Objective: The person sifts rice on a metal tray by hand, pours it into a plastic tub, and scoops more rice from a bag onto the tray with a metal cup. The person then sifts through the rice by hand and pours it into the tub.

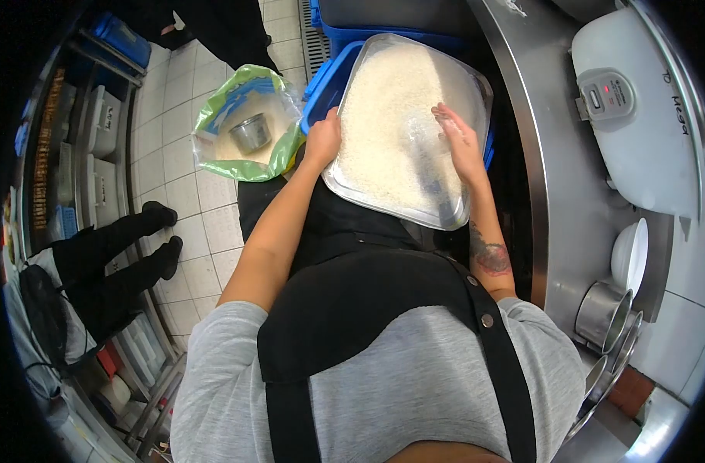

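A wide clear tray (339,182) filled with white rice (391,100) rests tilted on top of a blue bin (322,96). At its left edge, my left hand (323,140) is wrapped round the rim. My right hand (459,144) is over the right part of the rice, palm turned inward and fingers stretched out, with nothing held in it. Left of the tray stands an open green and clear bag (275,158) with rice inside, and a metal pot (251,134) lies in that rice.
A steel counter (534,147) runs along the right, bearing a large white rice cooker (638,147), a white bowl (630,256) and metal pots (602,310). Two other people in dark trousers stand at the left and top left. Shelves with bins line the left.
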Demonstrator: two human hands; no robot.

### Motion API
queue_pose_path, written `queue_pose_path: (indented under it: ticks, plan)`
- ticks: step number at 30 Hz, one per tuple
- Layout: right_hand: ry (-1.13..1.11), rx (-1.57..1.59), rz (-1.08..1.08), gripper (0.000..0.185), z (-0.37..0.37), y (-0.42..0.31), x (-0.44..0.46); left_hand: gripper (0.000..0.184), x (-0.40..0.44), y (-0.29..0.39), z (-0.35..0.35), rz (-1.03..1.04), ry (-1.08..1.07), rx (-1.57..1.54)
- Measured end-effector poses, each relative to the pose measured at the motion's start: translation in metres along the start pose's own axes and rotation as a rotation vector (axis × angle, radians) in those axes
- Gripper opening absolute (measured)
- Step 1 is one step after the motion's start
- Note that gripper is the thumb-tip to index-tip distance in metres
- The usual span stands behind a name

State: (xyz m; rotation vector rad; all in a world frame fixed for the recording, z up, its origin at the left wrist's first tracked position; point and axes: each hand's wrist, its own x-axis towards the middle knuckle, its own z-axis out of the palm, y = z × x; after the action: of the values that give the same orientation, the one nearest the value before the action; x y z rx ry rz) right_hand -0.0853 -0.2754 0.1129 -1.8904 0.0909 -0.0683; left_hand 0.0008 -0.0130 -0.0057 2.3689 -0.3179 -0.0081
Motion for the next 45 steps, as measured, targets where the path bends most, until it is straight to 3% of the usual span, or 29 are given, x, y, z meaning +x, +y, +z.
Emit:
queue_pose_path:
  ticks: [1,4,6,9,13,18,21,25,28,29,35,38,41,44,45]
  plan:
    - [-0.018,-0.109,-0.016,0.047,0.005,0.005,0.001,0.029,0.000,0.000,-0.001,0.003,0.001,-0.002]
    - [0.013,-0.895,-0.053,0.059,0.047,0.013,-0.011,0.029,0.000,0.000,0.001,0.000,0.004,0.002]
    - [-0.096,-1.014,-0.092,0.069,0.083,0.012,-0.019,0.029,0.000,-0.001,0.002,-0.004,0.006,0.010]
    - [-0.255,-1.046,-0.333,0.065,0.132,0.027,-0.021,0.030,0.000,-0.003,0.003,-0.004,0.000,0.008]
    - [-0.072,-1.126,-0.419,0.051,0.148,0.059,0.017,0.030,0.001,-0.001,0.002,0.002,-0.001,-0.012]
    - [0.256,-1.199,-0.224,0.046,0.099,0.096,0.056,0.030,0.000,0.000,0.001,-0.006,0.011,-0.012]
    - [0.380,-1.109,-0.034,0.038,0.067,0.077,0.037,0.030,-0.001,0.002,-0.003,-0.014,0.007,-0.007]
    - [0.348,-0.859,-0.081,0.027,0.050,0.082,0.007,0.030,0.000,0.003,-0.001,-0.012,0.003,-0.009]
    - [0.125,-0.529,0.070,0.036,0.048,0.053,-0.004,0.029,-0.001,0.003,-0.002,-0.017,-0.004,-0.019]
    - [0.087,-0.403,0.253,0.044,0.045,0.036,-0.002,0.029,-0.001,0.002,-0.002,-0.021,-0.008,-0.024]
    - [0.000,-0.169,-0.077,0.044,0.015,-0.035,0.003,0.028,-0.001,0.002,-0.002,-0.003,0.009,-0.026]
    - [-0.078,-0.041,0.016,0.043,0.014,-0.036,-0.002,0.028,-0.001,0.002,-0.002,-0.004,0.015,-0.015]
    - [-0.106,-0.365,-0.014,0.043,0.020,-0.002,-0.013,0.029,-0.001,0.001,0.000,0.003,0.016,-0.020]
    - [-0.100,-0.917,-0.083,0.045,0.049,0.009,-0.041,0.029,-0.001,0.001,-0.001,0.000,0.015,-0.007]
    - [-0.193,-0.925,-0.167,0.045,0.057,0.013,-0.048,0.029,-0.001,0.001,0.000,-0.009,0.012,-0.008]
